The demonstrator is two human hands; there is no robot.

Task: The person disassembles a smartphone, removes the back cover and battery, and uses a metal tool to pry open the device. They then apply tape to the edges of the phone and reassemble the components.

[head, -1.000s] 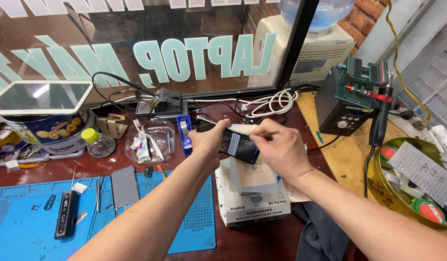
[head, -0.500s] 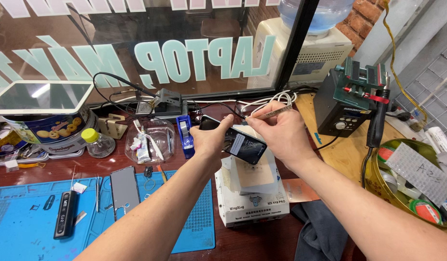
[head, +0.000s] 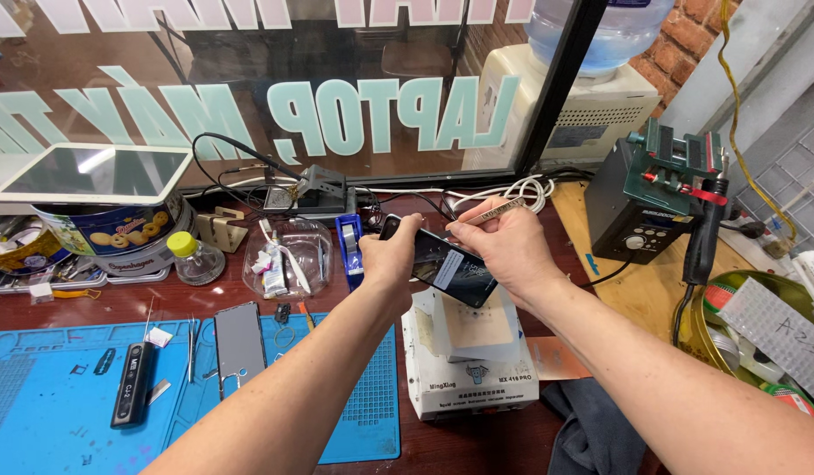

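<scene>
Phone (head: pixel 446 266) is being held in the air above a white box-shaped machine (head: pixel 468 365), between the 2 hands, tilted with its dark glass side facing up and a pale label showing on it. Left hand (head: pixel 391 259) is gripping the phone's upper left end, fingers curled round the edge. Right hand (head: pixel 508 246) is hovering at the phone's right side, thumb and forefinger pinching thin metal tweezers (head: pixel 499 209) that are pointing up and to the right; whether the other fingers are touching the phone I cannot tell.

Bench (head: pixel 116 303) is carrying a blue mat (head: pixel 37 413) at the lower left, with a black stick-shaped tool (head: pixel 132 384) and a second, grey phone (head: pixel 239 336) lying flat on it. Clear plastic dish (head: pixel 288 255) with small tubes is sitting just behind the mat, a small bottle with a yellow cap (head: pixel 194 258) beside it. White tablet (head: pixel 94 173) is resting on top of a biscuit tin (head: pixel 116 233) at far left. Black station (head: pixel 631 211) with a green clamp (head: pixel 679 167) is standing on the right.
</scene>
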